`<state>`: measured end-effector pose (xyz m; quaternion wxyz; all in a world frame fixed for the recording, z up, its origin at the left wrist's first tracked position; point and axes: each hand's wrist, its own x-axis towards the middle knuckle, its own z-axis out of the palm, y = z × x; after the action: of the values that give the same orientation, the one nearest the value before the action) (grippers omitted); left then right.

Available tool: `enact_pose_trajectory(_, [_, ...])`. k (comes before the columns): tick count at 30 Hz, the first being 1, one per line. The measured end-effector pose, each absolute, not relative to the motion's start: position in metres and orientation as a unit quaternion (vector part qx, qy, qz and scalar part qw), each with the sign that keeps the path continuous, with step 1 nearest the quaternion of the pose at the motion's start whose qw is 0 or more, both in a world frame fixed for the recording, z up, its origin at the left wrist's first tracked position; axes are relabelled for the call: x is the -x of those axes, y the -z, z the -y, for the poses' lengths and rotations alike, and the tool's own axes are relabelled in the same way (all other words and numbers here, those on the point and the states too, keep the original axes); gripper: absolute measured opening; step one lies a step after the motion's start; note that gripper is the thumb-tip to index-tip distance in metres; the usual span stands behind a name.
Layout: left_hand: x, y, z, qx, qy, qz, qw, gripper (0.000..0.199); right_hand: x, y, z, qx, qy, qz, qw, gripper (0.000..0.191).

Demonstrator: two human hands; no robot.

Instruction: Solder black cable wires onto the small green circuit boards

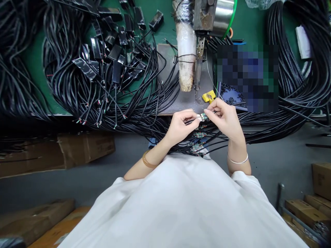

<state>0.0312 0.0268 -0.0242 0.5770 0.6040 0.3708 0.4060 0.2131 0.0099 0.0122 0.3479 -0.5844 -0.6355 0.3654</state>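
Between my hands, at the table's front edge, is a small green circuit board [204, 117] with a whitish end. My left hand [181, 128] pinches its left end between thumb and forefinger. At its right end the fingers of my right hand [224, 117] are closed together; what they grip is too small to make out. Just beyond sits a yellow piece [208, 96], and above it the thin metal tip of a soldering iron [199, 69] points down. Thin solder wire [210, 70] runs down from a spool [224, 17]. Several more wired circuit boards [198, 147] hang near my lap.
Black cables [64, 65] with stripped ends and black housings [117, 70] cover the left of the green table [165, 7]. A wrapped tube [186, 51] stands beside the iron. Right lie a tray of small black parts [232, 94] and a cable coil [284, 51]. Cardboard boxes [86, 148] are below.
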Motion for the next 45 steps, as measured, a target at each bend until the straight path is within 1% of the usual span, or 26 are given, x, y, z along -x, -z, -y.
enact_pose_trajectory(5, [-0.032,0.029,-0.030,-0.621,-0.380,-0.368,0.579,0.015,-0.213,-0.013,0.001,0.597,-0.349,0.636,0.344,0.014])
enact_pose_trajectory(7, [-0.032,0.030,-0.031,-0.620,-0.369,-0.379,0.579,0.016,-0.212,-0.015,0.013,0.610,-0.286,0.641,0.369,0.012])
enact_pose_trajectory(10, [-0.032,0.030,-0.031,-0.629,-0.355,-0.383,0.576,0.015,-0.211,-0.014,0.032,0.601,-0.141,0.664,0.423,0.008])
enact_pose_trajectory(12, [-0.032,0.029,-0.032,-0.635,-0.353,-0.380,0.573,0.014,-0.209,-0.008,0.040,0.580,-0.084,0.692,0.421,0.015])
enact_pose_trajectory(14, [-0.032,0.029,-0.032,-0.635,-0.356,-0.375,0.574,0.015,-0.208,0.002,0.042,0.564,-0.057,0.723,0.395,0.018])
enact_pose_trajectory(17, [-0.032,0.027,-0.032,-0.629,-0.359,-0.368,0.583,0.014,-0.206,0.016,0.038,0.550,-0.035,0.750,0.365,0.019])
enact_pose_trajectory(20, [-0.031,0.027,-0.031,-0.616,-0.360,-0.365,0.598,0.013,-0.205,0.022,0.032,0.545,-0.031,0.759,0.353,0.018])
enact_pose_trajectory(25, [-0.030,0.027,-0.032,-0.600,-0.356,-0.376,0.611,0.013,-0.203,0.022,0.030,0.542,-0.029,0.766,0.345,0.012])
enact_pose_trajectory(31, [-0.029,0.028,-0.033,-0.590,-0.358,-0.374,0.619,0.014,-0.198,0.022,0.032,0.551,-0.003,0.767,0.329,0.011])
enact_pose_trajectory(36, [-0.029,0.029,-0.034,-0.585,-0.354,-0.376,0.625,0.013,-0.190,0.021,0.028,0.576,-0.016,0.762,0.297,0.006])
enact_pose_trajectory(38, [-0.029,0.029,-0.034,-0.576,-0.355,-0.380,0.631,0.013,-0.189,0.020,0.028,0.576,-0.039,0.751,0.321,0.006])
enact_pose_trajectory(39, [-0.029,0.029,-0.034,-0.570,-0.358,-0.383,0.633,0.013,-0.190,0.018,0.029,0.576,-0.055,0.737,0.349,0.006])
enact_pose_trajectory(43, [-0.029,0.029,-0.035,-0.547,-0.369,-0.391,0.642,0.014,-0.195,0.006,0.042,0.597,-0.083,0.592,0.536,0.006])
enact_pose_trajectory(45, [-0.029,0.028,-0.036,-0.540,-0.373,-0.392,0.645,0.015,-0.198,0.001,0.049,0.591,-0.088,0.519,0.611,0.016])
